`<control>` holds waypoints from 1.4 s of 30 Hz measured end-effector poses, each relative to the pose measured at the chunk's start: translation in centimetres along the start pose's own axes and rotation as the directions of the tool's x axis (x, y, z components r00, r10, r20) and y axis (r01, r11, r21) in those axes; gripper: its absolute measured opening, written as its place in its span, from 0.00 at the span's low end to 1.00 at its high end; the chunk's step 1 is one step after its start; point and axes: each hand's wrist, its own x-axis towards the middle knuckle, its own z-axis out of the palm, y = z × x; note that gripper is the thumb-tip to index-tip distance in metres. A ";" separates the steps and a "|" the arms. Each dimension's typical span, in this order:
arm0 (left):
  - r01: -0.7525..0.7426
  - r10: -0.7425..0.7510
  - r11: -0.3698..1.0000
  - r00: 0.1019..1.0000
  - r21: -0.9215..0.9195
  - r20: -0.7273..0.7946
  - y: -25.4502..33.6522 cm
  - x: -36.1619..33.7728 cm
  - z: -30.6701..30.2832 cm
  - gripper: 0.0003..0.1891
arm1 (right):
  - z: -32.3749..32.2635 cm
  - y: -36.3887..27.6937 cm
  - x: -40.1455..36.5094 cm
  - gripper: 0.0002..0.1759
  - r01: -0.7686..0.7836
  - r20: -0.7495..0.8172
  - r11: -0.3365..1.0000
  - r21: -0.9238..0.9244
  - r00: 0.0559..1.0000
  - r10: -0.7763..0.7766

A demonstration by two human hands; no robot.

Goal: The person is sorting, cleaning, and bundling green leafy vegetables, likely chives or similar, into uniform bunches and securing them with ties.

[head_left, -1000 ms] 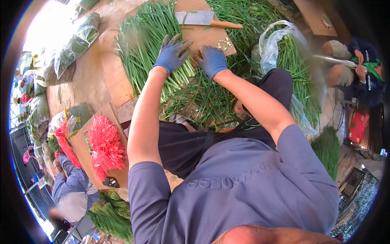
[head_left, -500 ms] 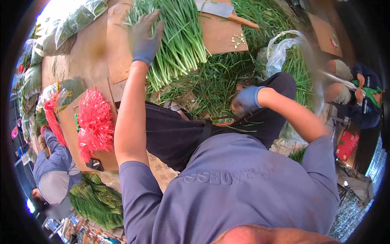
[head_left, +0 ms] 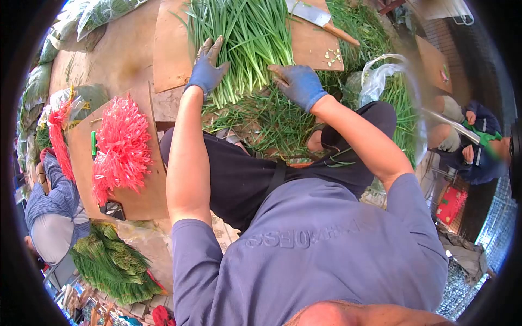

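A broad pile of garlic chives (head_left: 242, 41) lies across a brown board (head_left: 171, 46), pale stem ends toward me. My left hand (head_left: 207, 68), in a blue-grey work glove, rests against the pile's left side with fingers spread. At the lower right corner of the pile is my right hand (head_left: 299, 85), gloved alike, its fingers stretched toward the stem ends. Neither hand is closed around any stalks. A cleaver (head_left: 310, 12) with a wooden handle lies on the board to the right of the pile, above some small cut stem pieces (head_left: 333, 55).
Loose green trimmings (head_left: 272, 127) cover the ground between my legs. Red plastic ties (head_left: 122, 146) lie on a board at left, above bundled greens (head_left: 111, 263). A plastic bag (head_left: 375, 81) of greens stands at right. Other people sit at far left and far right.
My right hand has risen from beside my right leg to the stem ends. My left hand has shifted down along the pile's left side. The view has shifted slightly.
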 end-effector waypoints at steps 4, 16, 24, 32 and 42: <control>0.020 -0.021 1.000 0.999 0.021 0.034 0.2 0.6 -0.3 0.42 | -1.2 -3.7 1.2 0.18 0.132 -0.137 0.988 -0.079 0.980 -0.141; 0.155 -0.160 0.910 0.987 0.385 -0.018 4.3 1.4 0.9 0.52 | 3.0 -5.8 3.5 0.13 0.193 0.101 0.910 -0.367 0.981 -0.167; 0.176 -0.197 0.911 0.980 0.372 0.017 4.2 1.5 0.9 0.53 | 0.4 -5.9 1.4 0.02 0.498 0.238 0.866 -0.040 0.847 -0.476; 0.181 -0.203 0.917 0.979 0.354 0.025 4.3 1.5 0.7 0.51 | -2.3 -0.8 -11.9 0.17 -0.484 0.989 0.863 0.143 0.095 -0.111; 0.092 -0.027 0.958 0.972 0.270 -0.233 5.4 2.5 2.0 0.43 | -0.1 -3.3 0.8 0.11 0.038 -0.050 0.981 -0.190 0.998 -0.048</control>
